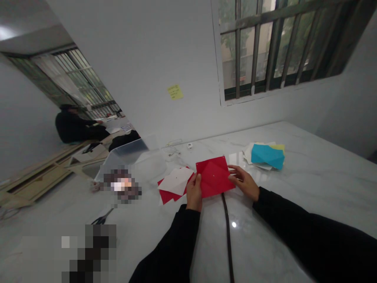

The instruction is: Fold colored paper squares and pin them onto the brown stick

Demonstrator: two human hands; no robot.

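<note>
Pinching the left edge of a red paper sheet (214, 184), the left hand (194, 192) lays its thumb along the front face. The fingers of the right hand (245, 182) curve loosely at the sheet's right edge; whether they grip it or merely touch it, I cannot tell. The sheet is held over a white marbled tabletop (265, 220), a small mark at its middle. Just left of it, a pale pink sheet (173, 181) lies on more red paper (163, 197). Below runs a dark strip (227, 236), perhaps a strap. Apart on the right, blue paper (268, 156) tops a pile with yellow paper (280, 147). Farther left are black-handled scissors (101, 219) and a clear plastic bin (126, 154). A yellow sticky note (175, 92) is on the wall (165, 47).
</note>
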